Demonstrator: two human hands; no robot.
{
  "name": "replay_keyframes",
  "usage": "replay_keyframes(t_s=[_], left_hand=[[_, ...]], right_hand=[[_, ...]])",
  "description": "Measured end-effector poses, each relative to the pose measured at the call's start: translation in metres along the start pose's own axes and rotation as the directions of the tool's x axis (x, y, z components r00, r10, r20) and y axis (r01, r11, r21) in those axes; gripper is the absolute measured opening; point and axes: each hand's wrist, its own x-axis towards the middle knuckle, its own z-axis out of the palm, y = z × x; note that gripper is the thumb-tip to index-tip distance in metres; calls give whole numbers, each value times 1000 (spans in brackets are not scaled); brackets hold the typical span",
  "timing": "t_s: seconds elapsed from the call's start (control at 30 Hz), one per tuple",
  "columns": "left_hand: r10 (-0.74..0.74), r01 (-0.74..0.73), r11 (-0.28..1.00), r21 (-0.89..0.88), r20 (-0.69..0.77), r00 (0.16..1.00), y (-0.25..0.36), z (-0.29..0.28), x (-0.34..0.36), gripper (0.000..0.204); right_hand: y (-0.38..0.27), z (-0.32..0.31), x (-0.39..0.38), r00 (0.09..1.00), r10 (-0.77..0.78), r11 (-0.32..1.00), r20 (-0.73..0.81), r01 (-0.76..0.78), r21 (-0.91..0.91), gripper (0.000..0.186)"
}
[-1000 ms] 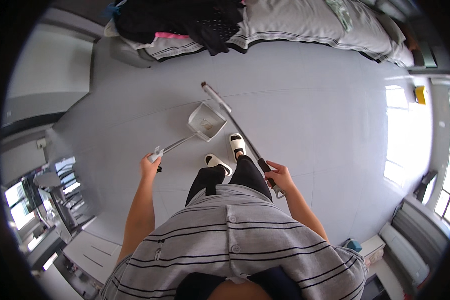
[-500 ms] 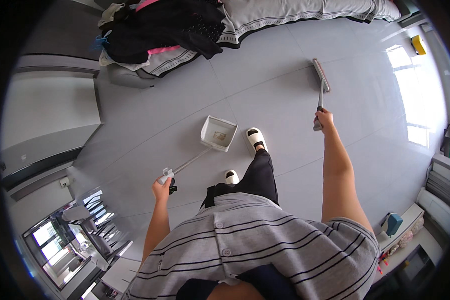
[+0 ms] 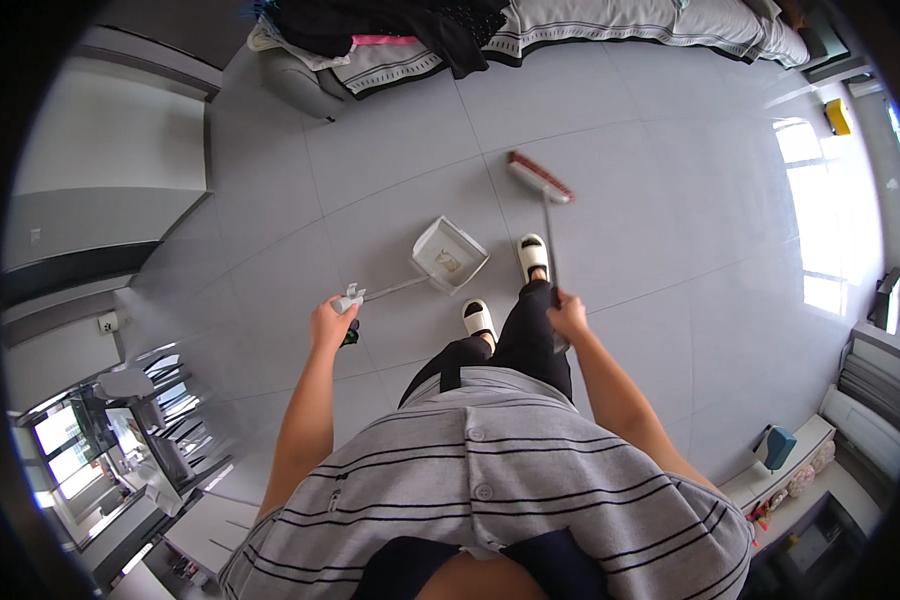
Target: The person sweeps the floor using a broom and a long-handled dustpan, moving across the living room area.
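My left hand (image 3: 331,323) is closed around the top of a long-handled white dustpan (image 3: 432,250). The pan rests on the grey tiled floor (image 3: 390,190), left of my feet, with some brownish debris (image 3: 447,261) inside. My right hand (image 3: 569,316) grips the handle of a broom (image 3: 540,180). Its head, with reddish bristles, is slightly blurred and lies ahead of my feet, to the right of the pan and apart from it.
A sofa (image 3: 570,25) with a light cover and dark clothes (image 3: 390,22) stands at the far side. White slippers (image 3: 533,258) are on my feet. A yellow object (image 3: 837,117) lies at the far right. A low white cabinet (image 3: 795,455) stands at the near right.
The broom has swung left and nearer from the right side, drawn by my right hand towards my legs. The dustpan has shifted slightly right and turned. My left foot has stepped forward.
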Motion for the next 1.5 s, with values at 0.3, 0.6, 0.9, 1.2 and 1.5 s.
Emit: replay_keyframes(t_s=[0.3, 0.6, 0.9, 1.2, 1.5], left_hand=[[21, -12, 995, -102, 91, 996, -16, 25, 0, 42], [-225, 253, 934, -254, 135, 965, 17, 55, -62, 40], [-298, 281, 917, -282, -17, 954, 50, 89, -112, 37], [-195, 192, 955, -228, 9, 981, 29, 76, -156, 44], [-26, 51, 984, -170, 143, 989, -35, 58, -151, 42]], right_hand=[[2, -34, -94, 888, -1, 947, 460, -147, 285, 56], [116, -142, -129, 971, 14, 859, 238, -133, 494, 55], [263, -257, -5, 930, 309, 784, -199, -130, 607, 46], [294, -269, 23, 873, 475, 461, -108, -143, 876, 4], [194, -75, -74, 957, 289, 762, -15, -221, 608, 6]])
